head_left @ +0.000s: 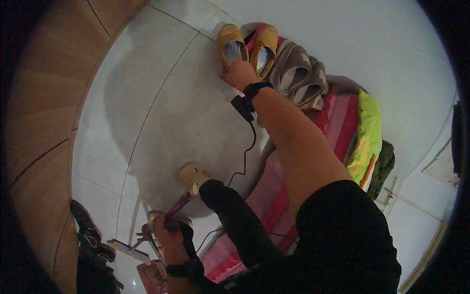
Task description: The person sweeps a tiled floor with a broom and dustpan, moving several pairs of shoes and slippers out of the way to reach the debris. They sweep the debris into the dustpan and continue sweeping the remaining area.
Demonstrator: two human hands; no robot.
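My right hand [240,75] is at the heel of a tan slip-on shoe [231,38], beside a red fabric edge; its fingertips are hidden, so which of these it grips is unclear. The matching tan shoe [267,46] stands just right of it, followed by a pair of grey-brown slip-on shoes [293,70]. Under and behind my arm lies a pink-and-red striped fabric [341,128]. At the lower left, my left hand [167,231] is closed around a dark red handle [180,204] with a pale end, near a tan shoe [191,172] on my foot.
A wooden panel [40,121] curves along the left. Dark footwear [88,228] and a T-shaped object [128,250] are at the lower left. A yellow-green bag or cloth [369,128] lies at the right. A black cable [253,137] hangs from a device at my right wrist.
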